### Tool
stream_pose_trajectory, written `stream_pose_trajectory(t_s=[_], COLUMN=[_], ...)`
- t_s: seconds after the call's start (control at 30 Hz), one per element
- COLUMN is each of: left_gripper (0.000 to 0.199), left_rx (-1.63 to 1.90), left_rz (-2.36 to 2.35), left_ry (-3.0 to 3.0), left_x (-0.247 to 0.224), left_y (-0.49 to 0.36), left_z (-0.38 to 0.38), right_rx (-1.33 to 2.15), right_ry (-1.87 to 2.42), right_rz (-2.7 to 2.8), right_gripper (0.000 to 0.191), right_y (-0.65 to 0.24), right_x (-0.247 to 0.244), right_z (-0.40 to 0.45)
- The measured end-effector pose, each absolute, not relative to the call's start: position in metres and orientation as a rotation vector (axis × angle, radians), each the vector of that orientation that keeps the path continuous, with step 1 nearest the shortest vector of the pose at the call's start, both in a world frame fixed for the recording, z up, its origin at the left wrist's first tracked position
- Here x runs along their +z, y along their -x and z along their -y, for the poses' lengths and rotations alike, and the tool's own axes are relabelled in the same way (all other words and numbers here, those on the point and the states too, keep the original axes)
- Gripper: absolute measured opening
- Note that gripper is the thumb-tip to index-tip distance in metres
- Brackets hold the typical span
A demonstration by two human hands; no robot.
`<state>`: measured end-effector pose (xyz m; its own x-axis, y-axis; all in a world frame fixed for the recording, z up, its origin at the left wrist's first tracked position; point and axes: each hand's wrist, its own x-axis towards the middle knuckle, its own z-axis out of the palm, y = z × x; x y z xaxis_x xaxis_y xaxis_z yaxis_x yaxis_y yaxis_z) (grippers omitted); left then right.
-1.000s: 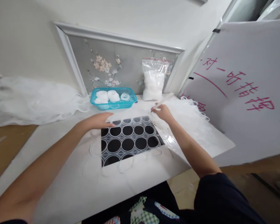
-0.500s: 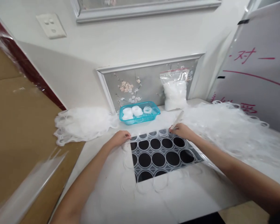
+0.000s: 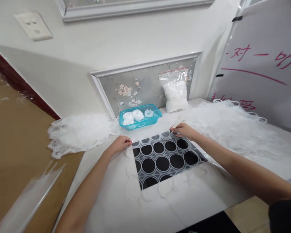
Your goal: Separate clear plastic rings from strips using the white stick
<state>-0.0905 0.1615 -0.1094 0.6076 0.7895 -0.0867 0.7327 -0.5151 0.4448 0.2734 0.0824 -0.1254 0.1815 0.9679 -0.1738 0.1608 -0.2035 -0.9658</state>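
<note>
Up against the wall, a turquoise basket (image 3: 140,122) holds a few white round pieces, two that look like stacks and one clear ring lying at its right end. Just to its right a clear zip bag (image 3: 175,94) stands upright against a flowered panel (image 3: 135,87), packed with white material too fine to make out. Nearer the person, on the white table (image 3: 194,200), lies a dark mat (image 3: 165,158) with a clear sheet of joined rings (image 3: 147,191) spread over it; the circles read as black rounds where the mat shows through, and the sheet's faint rings run on past the mat's left and near edges onto the bare table. The left hand (image 3: 120,144) rests palm down with fingers curled on the sheet at the mat's far-left corner, pressing there rather than grasping anything. The right hand (image 3: 184,130) sits at the far-right corner, fingers pinched around a thin pale stick-like tool (image 3: 178,123) that slants up and away towards the bag; its tip is hidden by the fingers. So the sheet lies between and just below both hands. Heaps of filmy white ring material lie to the left (image 3: 80,132) and right (image 3: 232,126), with a lettered white board (image 3: 264,74) leaning behind the right heap.
</note>
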Motion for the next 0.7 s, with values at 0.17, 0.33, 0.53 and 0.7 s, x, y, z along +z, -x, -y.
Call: stream_pose_trajectory(t_s=[0.17,0.33,0.53,0.7], left_gripper=[0.042,0.021,0.024,0.026], left_rx=[0.130,0.089,0.082,0.080], left_rz=[-1.101,-1.065,-1.087,-1.017], left_ry=[-2.436,-2.519,-2.554,-2.582], left_x=[-0.105,-0.106,-0.110,-0.106], left_y=[0.089,0.079,0.077,0.076], left_z=[-0.164,-0.165,-0.164,-0.154], right_rx=[1.108,1.174,1.212,1.238], right_ry=[1.609,1.581,1.638,1.668], right_rz=[1.103,1.027,0.988,0.985], right_gripper=[0.012,0.009,0.015,0.017], right_y=[-0.276,-0.266,-0.272,-0.283], right_x=[-0.121,-0.116,-0.109,-0.106], right_z=[-0.084,-0.090,-0.084,-0.069])
